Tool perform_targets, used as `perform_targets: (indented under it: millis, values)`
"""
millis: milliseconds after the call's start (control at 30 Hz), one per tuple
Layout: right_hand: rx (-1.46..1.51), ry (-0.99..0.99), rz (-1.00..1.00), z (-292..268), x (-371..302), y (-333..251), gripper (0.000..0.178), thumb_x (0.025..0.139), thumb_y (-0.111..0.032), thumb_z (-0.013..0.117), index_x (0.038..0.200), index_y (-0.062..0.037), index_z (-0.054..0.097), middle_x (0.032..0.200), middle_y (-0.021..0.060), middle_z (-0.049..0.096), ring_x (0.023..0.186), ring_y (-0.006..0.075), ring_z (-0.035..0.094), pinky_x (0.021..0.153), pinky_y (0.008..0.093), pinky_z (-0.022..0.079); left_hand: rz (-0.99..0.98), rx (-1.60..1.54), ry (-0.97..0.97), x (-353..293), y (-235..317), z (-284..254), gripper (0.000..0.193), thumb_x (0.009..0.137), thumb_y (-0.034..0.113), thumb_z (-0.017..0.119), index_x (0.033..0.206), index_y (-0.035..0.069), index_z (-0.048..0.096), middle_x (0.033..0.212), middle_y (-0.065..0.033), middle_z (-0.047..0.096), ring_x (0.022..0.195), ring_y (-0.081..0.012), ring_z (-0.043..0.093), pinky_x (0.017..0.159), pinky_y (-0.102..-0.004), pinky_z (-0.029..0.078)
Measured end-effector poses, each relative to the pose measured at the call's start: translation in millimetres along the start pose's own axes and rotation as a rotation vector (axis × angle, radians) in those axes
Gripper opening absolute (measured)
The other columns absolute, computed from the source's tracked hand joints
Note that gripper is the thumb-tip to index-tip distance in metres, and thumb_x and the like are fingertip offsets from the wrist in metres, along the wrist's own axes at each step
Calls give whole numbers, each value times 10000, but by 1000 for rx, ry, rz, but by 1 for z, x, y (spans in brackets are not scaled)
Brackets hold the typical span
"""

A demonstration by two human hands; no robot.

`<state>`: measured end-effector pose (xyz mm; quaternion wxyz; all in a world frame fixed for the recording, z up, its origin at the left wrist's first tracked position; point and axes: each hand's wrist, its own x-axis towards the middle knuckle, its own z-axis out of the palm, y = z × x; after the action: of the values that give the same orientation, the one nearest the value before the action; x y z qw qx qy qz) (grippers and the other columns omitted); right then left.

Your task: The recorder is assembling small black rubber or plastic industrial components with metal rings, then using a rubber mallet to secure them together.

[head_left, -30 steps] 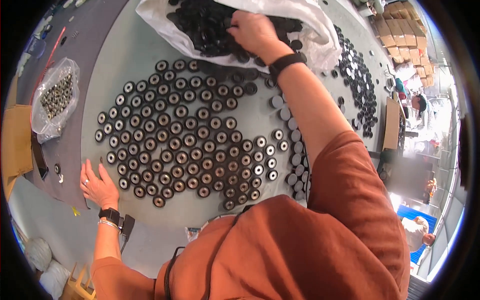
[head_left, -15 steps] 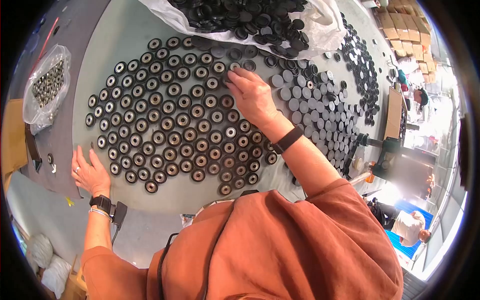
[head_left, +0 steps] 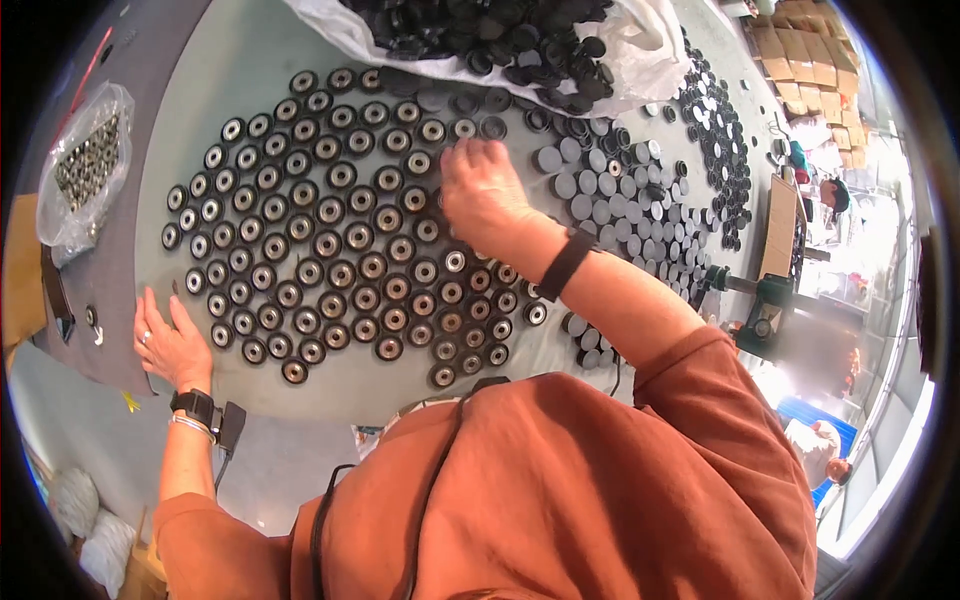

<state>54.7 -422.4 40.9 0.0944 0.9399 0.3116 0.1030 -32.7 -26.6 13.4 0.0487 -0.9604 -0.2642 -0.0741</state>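
The right hand (head_left: 485, 195) is over the right side of a broad array of black discs with metal centres (head_left: 330, 209), palm down, its fingers bent and bunched with their tips toward the far side. Its fingertips are partly hidden, so I cannot tell whether it grips a disc. A black wristband (head_left: 568, 263) circles that wrist. The left hand (head_left: 172, 340) is free of any object, fingers spread, just beyond the array's left near corner; a dark watch (head_left: 192, 405) sits on its wrist. The array lies on a grey-green desk (head_left: 205, 90), its discs set close together in uneven rows. At the array's far right edge lies a black cap (head_left: 493, 127) that shows no metal centre. Beyond the array's far side, a white sack (head_left: 650, 80) gapes, full of loose black caps (head_left: 500, 35). Right of the array are crowded grey discs (head_left: 602, 211), with a scatter of darker pieces (head_left: 725, 160) farther out. Left of the array, a clear plastic bag (head_left: 75, 225) of small metal parts (head_left: 85, 175) rests on a dark grey surface (head_left: 110, 310). Stacked cardboard boxes (head_left: 800, 60) stand far off, past the array's far right.
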Motion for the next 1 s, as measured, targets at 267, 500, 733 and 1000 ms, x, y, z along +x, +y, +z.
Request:
perform_targets:
  millis: [267, 500, 733, 1000]
  values:
    - [123, -340, 88, -16, -21, 20, 295, 710, -134, 535, 990, -47, 572, 959, 84, 559, 953, 211, 527, 812, 374, 365, 14, -44, -16, -4, 3, -4, 439, 897, 388, 449, 1295, 203, 441, 1342, -5, 401, 1214, -252, 360, 979, -468, 270]
    - [260, -326, 551, -33, 17, 89, 173, 749, -246, 619, 727, -79, 658, 721, 108, 642, 730, 308, 633, 668, 419, 488, -9, -21, -35, -6, 2, -10, 444, 897, 370, 449, 1297, 178, 436, 1347, -9, 393, 1216, -252, 355, 977, -461, 272]
    - [370, 121, 525, 16, 134, 128, 259, 762, -290, 619, 926, -93, 657, 886, 156, 634, 859, 339, 600, 739, 414, 482, 5, -28, -35, -8, 0, -7, 439, 898, 363, 453, 1291, 168, 441, 1340, -14, 397, 1217, -250, 356, 970, -463, 279]
    - [460, 209, 539, 5, 125, 139, 307, 663, -249, 704, 893, -51, 663, 816, 148, 656, 785, 290, 642, 722, 363, 509, 28, -26, -25, -6, 0, -2, 436, 897, 385, 447, 1284, 186, 447, 1339, -13, 398, 1217, -252, 355, 960, -472, 286]
